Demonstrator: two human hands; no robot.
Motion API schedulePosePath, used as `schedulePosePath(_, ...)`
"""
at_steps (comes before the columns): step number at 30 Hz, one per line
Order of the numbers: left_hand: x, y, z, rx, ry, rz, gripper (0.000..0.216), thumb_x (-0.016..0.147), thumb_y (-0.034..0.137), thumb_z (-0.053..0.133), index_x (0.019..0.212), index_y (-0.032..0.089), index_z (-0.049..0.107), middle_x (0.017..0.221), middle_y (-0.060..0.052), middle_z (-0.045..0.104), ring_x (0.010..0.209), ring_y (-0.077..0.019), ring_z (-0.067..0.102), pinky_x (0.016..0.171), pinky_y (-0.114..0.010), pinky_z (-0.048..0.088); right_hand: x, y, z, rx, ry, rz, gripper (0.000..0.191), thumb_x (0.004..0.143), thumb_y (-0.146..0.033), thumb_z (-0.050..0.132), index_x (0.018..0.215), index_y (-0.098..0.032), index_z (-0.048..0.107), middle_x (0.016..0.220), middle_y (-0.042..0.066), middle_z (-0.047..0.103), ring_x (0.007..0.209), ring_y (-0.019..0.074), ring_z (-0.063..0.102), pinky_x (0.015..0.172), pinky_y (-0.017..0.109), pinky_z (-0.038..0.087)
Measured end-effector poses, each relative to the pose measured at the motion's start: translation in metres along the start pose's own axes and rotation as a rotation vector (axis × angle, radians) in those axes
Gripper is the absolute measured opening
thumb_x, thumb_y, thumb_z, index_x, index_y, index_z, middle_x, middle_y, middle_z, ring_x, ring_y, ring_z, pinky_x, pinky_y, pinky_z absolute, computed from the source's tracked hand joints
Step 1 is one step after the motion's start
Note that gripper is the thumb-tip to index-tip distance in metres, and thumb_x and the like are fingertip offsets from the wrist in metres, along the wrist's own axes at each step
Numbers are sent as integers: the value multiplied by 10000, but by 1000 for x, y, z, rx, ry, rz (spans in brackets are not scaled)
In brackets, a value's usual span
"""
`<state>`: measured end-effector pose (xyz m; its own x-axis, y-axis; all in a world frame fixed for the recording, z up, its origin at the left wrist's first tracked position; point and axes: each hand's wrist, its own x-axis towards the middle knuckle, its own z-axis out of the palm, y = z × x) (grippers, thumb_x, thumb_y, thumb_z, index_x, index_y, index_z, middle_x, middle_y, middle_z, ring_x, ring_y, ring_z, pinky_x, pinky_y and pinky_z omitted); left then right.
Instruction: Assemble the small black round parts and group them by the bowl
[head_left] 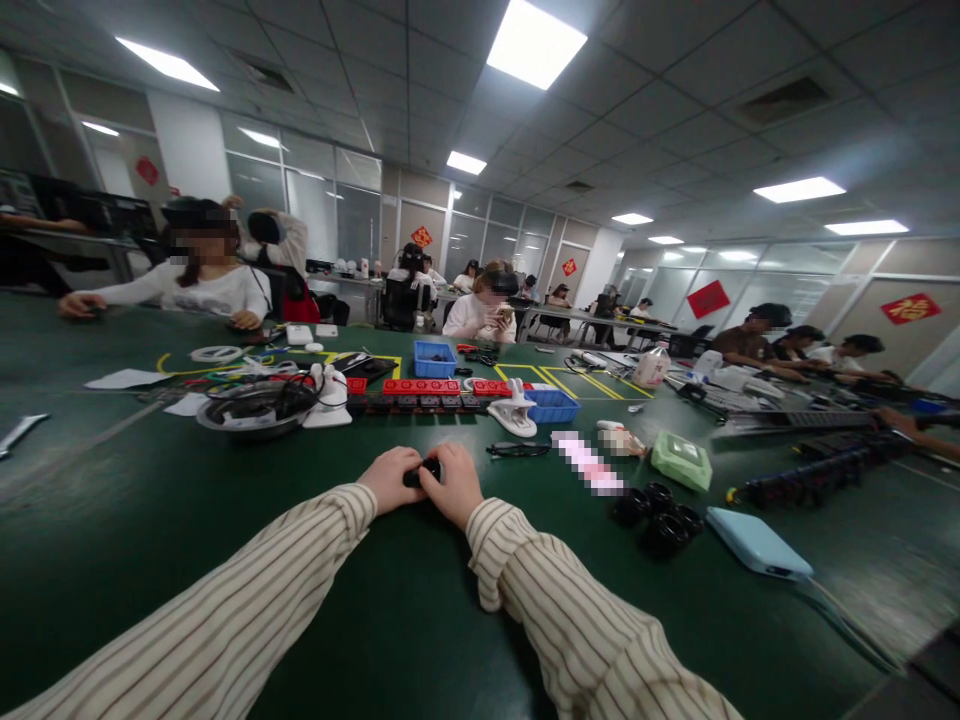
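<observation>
A small black rounded object [421, 474], its kind not clear, sits between my two hands just above or on the green tabletop [420, 600]. My left hand [391, 478] is closed around its left side. From the right, my right hand [456, 482] grips the same object, with the thumb and fingers pressed against it. Parts of the object are hidden behind my fingers. Beyond my hands lies a row of red and black blocks [420, 388]. A pair of black-framed glasses [519, 450] rests to the right of my right hand.
Several black cylinders [664, 525] stand at the right, near a light blue box [757, 543] with a cable and a green wipes pack [681, 460]. Blue bins [435, 360] and a white clamp [514, 408] stand ahead. A round tray [255, 415] holds cables. A person [210, 280] sits across at the left.
</observation>
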<state>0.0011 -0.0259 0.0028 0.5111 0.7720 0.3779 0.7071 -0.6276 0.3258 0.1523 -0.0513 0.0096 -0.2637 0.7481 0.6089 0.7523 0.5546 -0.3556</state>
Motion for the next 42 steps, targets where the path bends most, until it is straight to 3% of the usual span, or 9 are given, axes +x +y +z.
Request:
schedulePosePath(6, 1, -7, 2, -93, -66, -7, 296, 641, 367, 612, 870, 181, 631, 989, -60, 590, 965, -230, 522, 862, -317, 408, -1, -1, -3, 73, -68, -62, 166, 742, -151, 472, 892, -192, 530, 878, 22, 546, 870, 171, 458, 798, 311, 348)
schedulePosePath(11, 0, -5, 2, -63, -35, 0, 431, 633, 478, 620, 939, 175, 590, 995, -64, 578, 940, -235, 529, 861, -344, 402, 2, 4, 0, 145, 2, 75, 246, 775, -284, 503, 991, -167, 499, 908, 47, 542, 875, 182, 474, 803, 328, 365)
schedulePosePath(20, 0, 8, 2, 62, 56, -77, 556, 590, 563, 614, 976, 169, 532, 959, -69, 569, 933, -258, 520, 859, -390, 381, 4, 9, 0, 134, 25, 193, 273, 770, -399, 520, 917, -170, 498, 844, 39, 520, 821, 174, 481, 742, 307, 379)
schedulePosePath(27, 1, 11, 1, 124, 33, -133, 378, 604, 444, 631, 856, 165, 590, 904, -70, 578, 879, -245, 527, 824, -371, 402, 5, 7, 0, 75, -22, 131, 247, 743, -422, 561, 752, -178, 523, 781, 18, 502, 799, 159, 462, 736, 288, 365)
schedulePosePath(31, 1, 4, 2, 32, -1, -59, 322, 622, 391, 620, 867, 183, 617, 938, -55, 587, 916, -228, 525, 836, -331, 410, 4, 6, -2, 100, -49, 26, 92, 748, -261, 562, 807, -191, 571, 820, 13, 524, 844, 156, 461, 773, 290, 358)
schedulePosePath(35, 2, -4, 5, -31, -58, 0, 258, 615, 343, 628, 821, 187, 642, 993, -53, 600, 989, -231, 507, 909, -325, 375, 3, 2, -7, 88, -93, -87, 137, 754, -177, 528, 874, -206, 587, 862, 15, 547, 885, 161, 464, 816, 303, 345)
schedulePosePath(42, -1, -2, 4, 18, 16, -22, 580, 577, 503, 647, 1047, 176, 553, 1085, -81, 557, 1034, -258, 482, 945, -397, 334, 3, 2, -9, 97, -28, 16, 248, 813, -343, 485, 999, -181, 514, 991, 58, 544, 942, 188, 473, 841, 335, 348)
